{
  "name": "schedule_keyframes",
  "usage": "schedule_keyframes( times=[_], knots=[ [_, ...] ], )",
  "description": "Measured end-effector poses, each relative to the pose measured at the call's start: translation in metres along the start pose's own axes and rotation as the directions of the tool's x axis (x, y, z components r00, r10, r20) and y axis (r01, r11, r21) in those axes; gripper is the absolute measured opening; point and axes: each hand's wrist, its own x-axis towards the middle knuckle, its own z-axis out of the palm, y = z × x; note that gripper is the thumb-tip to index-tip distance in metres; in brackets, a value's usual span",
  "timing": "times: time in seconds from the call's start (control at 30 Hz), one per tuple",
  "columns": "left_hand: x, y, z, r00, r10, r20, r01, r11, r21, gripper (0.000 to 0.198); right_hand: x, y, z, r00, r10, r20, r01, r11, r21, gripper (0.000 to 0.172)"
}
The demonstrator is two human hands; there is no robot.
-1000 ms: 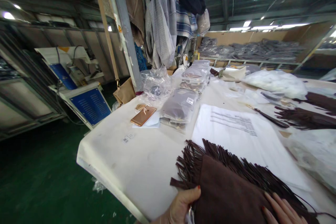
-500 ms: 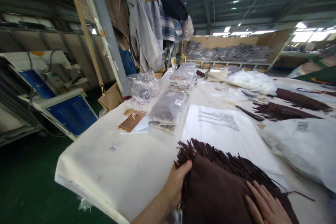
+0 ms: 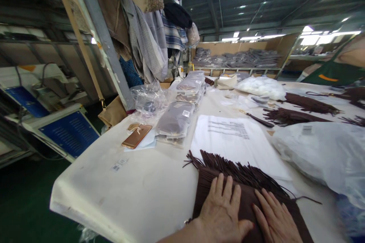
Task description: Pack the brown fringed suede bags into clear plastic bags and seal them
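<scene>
A dark brown fringed bag (image 3: 248,190) lies at the near edge of the table, its fringe fanned out along the far side. My left hand (image 3: 221,207) rests flat on the bag, fingers spread. Beside it, my right hand (image 3: 275,216) also lies on the brown surface with its fingers stretched out. Part of the bag is hidden under both hands and cut off by the lower edge of the view. Just beyond the fringe is a white printed plastic bag (image 3: 222,148).
Stacked grey items in clear bags (image 3: 175,119) stand mid-table, near a phone (image 3: 137,136). At right are a large translucent bag (image 3: 313,152) and more brown fringed pieces (image 3: 293,115). A metal post (image 3: 102,45) with hanging clothes rises at left. A person in a green apron (image 3: 330,70) is far right.
My left hand has let go of the bag's left fringed edge and moved right to lie flat on it. My right hand stays on the bag. The view has shifted slightly.
</scene>
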Motion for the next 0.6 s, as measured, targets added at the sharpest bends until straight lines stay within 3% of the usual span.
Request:
schedule_keyframes(
  times=[0.17,0.27,0.33,0.4,0.43,0.47,0.5,0.53,0.57,0.6],
  knots=[
    [0.01,0.011,0.007,0.983,0.162,0.086,-0.177,0.961,0.214,0.078,-0.015,-0.004,0.017,0.999,0.036,0.014,-0.037,0.999,0.031,0.038],
    [0.015,0.017,0.023,0.957,0.285,0.052,-0.289,0.922,0.259,0.081,-0.025,-0.006,0.035,0.974,0.185,0.13,-0.196,0.977,0.082,0.04],
    [0.012,0.018,0.026,0.888,0.46,-0.015,-0.439,0.856,0.272,0.062,-0.028,-0.004,0.039,0.931,0.298,0.212,-0.334,0.928,0.164,0.041],
    [0.001,0.011,0.018,0.752,0.642,-0.153,-0.588,0.757,0.286,0.045,-0.028,0.006,0.027,0.882,0.372,0.29,-0.453,0.839,0.301,0.044],
    [-0.007,0.003,0.01,0.697,0.664,-0.271,-0.604,0.747,0.278,0.041,-0.028,0.013,0.016,0.845,0.418,0.334,-0.525,0.768,0.366,0.047],
    [-0.015,-0.007,0.001,0.691,0.609,-0.39,-0.564,0.791,0.238,0.041,-0.029,0.022,0.003,0.792,0.463,0.399,-0.606,0.678,0.416,0.051],
    [-0.023,-0.02,-0.009,0.712,0.432,-0.554,-0.44,0.889,0.127,0.04,-0.032,0.032,-0.012,0.714,0.512,0.477,-0.698,0.564,0.44,0.056],
    [-0.03,-0.034,-0.018,0.731,0.114,-0.673,-0.23,0.969,-0.086,0.037,-0.036,0.041,-0.025,0.6,0.569,0.563,-0.8,0.437,0.411,0.06],
    [-0.036,-0.047,-0.026,0.739,-0.213,-0.64,-0.01,0.945,-0.327,0.035,-0.04,0.049,-0.037,0.48,0.6,0.64,-0.877,0.311,0.366,0.065],
    [-0.039,-0.059,-0.03,0.729,-0.428,-0.535,0.133,0.855,-0.501,0.035,-0.045,0.055,-0.046,0.375,0.624,0.686,-0.925,0.206,0.318,0.068]
  ],
)
